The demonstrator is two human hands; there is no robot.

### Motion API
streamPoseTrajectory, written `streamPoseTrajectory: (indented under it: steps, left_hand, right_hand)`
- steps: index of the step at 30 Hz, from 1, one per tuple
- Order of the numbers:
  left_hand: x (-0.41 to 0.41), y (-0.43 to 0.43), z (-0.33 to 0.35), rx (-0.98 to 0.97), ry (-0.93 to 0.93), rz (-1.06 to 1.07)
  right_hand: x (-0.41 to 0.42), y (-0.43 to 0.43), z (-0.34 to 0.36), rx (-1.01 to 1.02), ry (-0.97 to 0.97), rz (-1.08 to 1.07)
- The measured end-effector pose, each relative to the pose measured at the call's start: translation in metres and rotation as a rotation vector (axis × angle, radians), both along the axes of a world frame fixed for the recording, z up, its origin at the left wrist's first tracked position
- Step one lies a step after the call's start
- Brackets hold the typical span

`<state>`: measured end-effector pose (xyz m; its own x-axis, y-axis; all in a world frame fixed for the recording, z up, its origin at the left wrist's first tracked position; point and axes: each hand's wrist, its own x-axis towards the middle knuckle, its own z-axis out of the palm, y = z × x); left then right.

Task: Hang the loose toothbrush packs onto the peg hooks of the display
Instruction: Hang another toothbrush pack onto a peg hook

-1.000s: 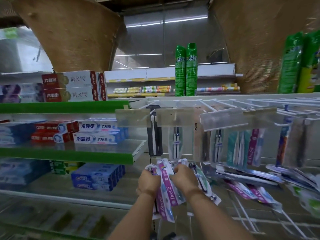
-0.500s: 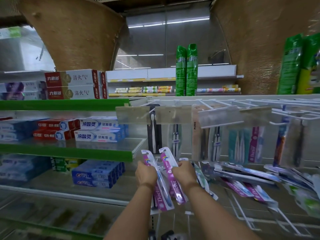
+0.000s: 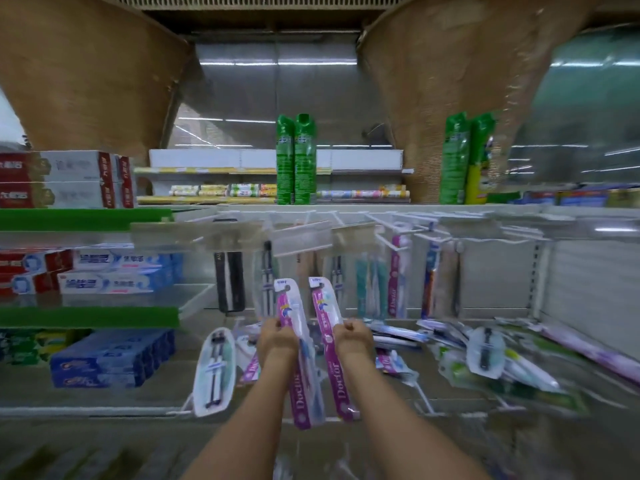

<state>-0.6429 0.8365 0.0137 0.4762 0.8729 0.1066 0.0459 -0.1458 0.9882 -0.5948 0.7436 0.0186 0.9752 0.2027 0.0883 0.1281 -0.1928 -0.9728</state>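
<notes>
The left hand (image 3: 277, 336) grips the left purple pack (image 3: 289, 304), with its fingers curled round the middle of it. The right hand (image 3: 353, 336) grips the right purple pack (image 3: 323, 306) the same way. Both packs stand almost straight up, side by side between the two hands. Their tops poke up above the hands and their bottoms hang down past the wrists. Up above the hands is a row of white peg hooks (image 3: 398, 233). Some hanging packs (image 3: 396, 282) dangle from them, just behind the tops of the two held packs. To the right of the right hand, a heap of loose packs (image 3: 485, 353) lies flat on the shelf. To the left of the left hand lies an oval pack (image 3: 214, 370) with a dark brush inside. Far left of the left hand are blue and red toothpaste boxes (image 3: 110, 275) on green shelves. High above both hands stand two green spray cans (image 3: 296, 161). The picture is blurry at the edges.
</notes>
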Motion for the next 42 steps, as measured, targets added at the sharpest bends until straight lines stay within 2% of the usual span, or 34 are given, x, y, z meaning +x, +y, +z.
streamPoseTrajectory:
  steps: [7, 15, 22, 28, 36, 42]
  left_hand:
    - [0.029, -0.088, 0.012, 0.009, -0.049, -0.156]
    - [0.051, -0.143, 0.014, -0.057, -0.154, -0.281]
    - [0.075, -0.139, 0.030, -0.019, -0.156, -0.214]
    - [0.109, -0.123, 0.036, -0.019, -0.221, -0.313]
    - [0.135, -0.110, 0.040, -0.048, -0.276, -0.387]
    - [0.148, -0.105, 0.044, 0.000, -0.272, -0.369]
  right_hand:
    - [0.031, -0.082, 0.001, 0.128, 0.059, -0.160]
    - [0.064, -0.137, 0.018, 0.136, 0.017, -0.177]
    - [0.094, -0.141, 0.037, 0.068, -0.032, -0.181]
    - [0.126, -0.130, 0.042, 0.047, -0.198, -0.257]
    - [0.148, -0.108, 0.052, -0.049, -0.231, -0.266]
    - [0.162, -0.100, 0.058, -0.020, -0.256, -0.197]
